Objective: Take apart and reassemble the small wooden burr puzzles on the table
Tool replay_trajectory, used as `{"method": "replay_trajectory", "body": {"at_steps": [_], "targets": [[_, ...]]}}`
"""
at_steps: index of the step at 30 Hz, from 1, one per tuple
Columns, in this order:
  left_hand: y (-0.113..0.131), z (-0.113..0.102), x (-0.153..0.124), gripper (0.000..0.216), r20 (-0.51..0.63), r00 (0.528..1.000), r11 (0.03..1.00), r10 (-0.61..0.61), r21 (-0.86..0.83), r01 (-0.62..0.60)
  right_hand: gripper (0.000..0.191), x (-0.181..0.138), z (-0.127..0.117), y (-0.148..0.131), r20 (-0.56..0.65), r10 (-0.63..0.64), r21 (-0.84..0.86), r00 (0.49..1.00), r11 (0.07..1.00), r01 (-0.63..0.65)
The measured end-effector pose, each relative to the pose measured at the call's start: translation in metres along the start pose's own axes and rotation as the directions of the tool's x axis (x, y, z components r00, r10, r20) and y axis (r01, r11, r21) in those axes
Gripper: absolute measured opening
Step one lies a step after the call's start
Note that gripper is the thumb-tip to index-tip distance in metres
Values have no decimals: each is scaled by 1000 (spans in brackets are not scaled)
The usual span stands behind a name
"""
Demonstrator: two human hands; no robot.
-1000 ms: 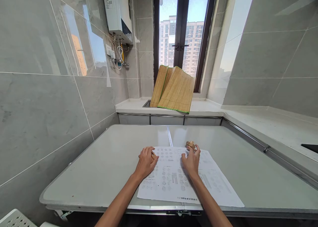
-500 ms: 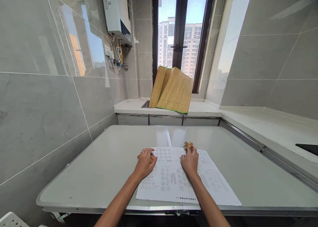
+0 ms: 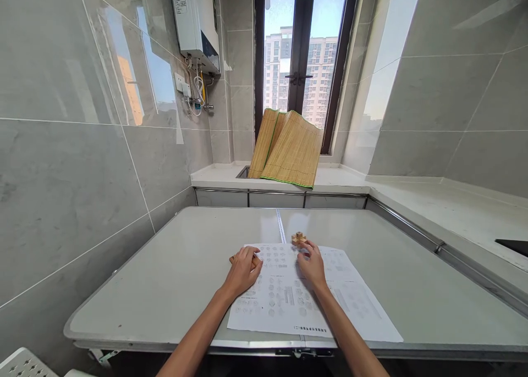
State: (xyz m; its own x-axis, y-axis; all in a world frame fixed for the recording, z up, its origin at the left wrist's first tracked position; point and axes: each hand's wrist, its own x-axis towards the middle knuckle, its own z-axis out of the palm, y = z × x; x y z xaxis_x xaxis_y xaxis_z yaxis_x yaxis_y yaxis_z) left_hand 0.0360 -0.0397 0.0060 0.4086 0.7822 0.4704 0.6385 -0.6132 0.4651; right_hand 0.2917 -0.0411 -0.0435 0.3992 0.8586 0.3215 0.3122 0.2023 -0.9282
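The right hand [image 3: 312, 264] pinches a small wooden block [image 3: 298, 238] at the top edge of the paper [image 3: 289, 294] on the desk [image 3: 185, 272], while the left hand [image 3: 243, 270] lies curled on the paper's left side.
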Motion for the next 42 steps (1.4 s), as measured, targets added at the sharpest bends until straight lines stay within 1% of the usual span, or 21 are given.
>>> {"method": "replay_trajectory", "body": {"at_steps": [2, 4, 8, 10, 12, 13, 15, 19, 23, 26, 29, 33, 39, 42], "targets": [[1, -1, 1, 20, 14, 1000, 1000, -2, -25, 3, 45, -1, 1, -9, 109, -13, 107, 994, 994, 1], [3, -1, 1, 19, 28, 1000, 999, -8, -54, 10, 41, -4, 3, -19, 232, -43, 210, 972, 978, -7], [7, -1, 1, 25, 76, 997, 991, -1, -131, 11, 34, -13, 3, -39, 443, -93, 352, 892, 933, -77], [9, -1, 0, 37, 102, 995, 984, -5, -178, 23, 34, -17, 2, -48, 520, -112, 389, 847, 914, -118], [11, -1, -2, 53, 115, 993, 969, -39, -240, 66, 38, -20, 0, -54, 569, -124, 408, 813, 901, -148], [11, -1, -2, 59, 116, 991, 957, -62, -274, 92, 40, -21, 0, -56, 585, -126, 412, 801, 897, -160], [10, -1, -2, 62, 123, 987, 919, -104, -366, 143, 43, -22, -1, -59, 602, -123, 413, 789, 894, -176], [7, 1, 3, 59, 186, 969, 768, -161, -594, 241, 41, -25, -1, -61, 622, -123, 410, 774, 892, -188], [5, 3, 8, 70, 262, 946, 667, -189, -673, 320, 38, -27, -1, -61, 645, -147, 422, 750, 887, -189], [6, 2, 10, 73, 290, 935, 607, -206, -711, 355, 37, -27, 0, -60, 661, -159, 426, 733, 884, -192], [8, 1, 11, 68, 286, 933, 584, -218, -727, 360, 38, -27, 1, -56, 679, -169, 427, 715, 882, -197], [7, 0, 11, 64, 246, 938, 576, -242, -742, 343, 39, -26, 2, -53, 688, -165, 420, 707, 885, -202], [7, 1, 12, 63, 217, 935, 579, -281, -739, 345, 37, -28, -2, -62, 718, -162, 372, 678, 911, -177], [8, 1, 12, 62, 209, 931, 586, -298, -730, 351, 38, -28, -3, -63, 735, -182, 363, 653, 919, -152]]}}
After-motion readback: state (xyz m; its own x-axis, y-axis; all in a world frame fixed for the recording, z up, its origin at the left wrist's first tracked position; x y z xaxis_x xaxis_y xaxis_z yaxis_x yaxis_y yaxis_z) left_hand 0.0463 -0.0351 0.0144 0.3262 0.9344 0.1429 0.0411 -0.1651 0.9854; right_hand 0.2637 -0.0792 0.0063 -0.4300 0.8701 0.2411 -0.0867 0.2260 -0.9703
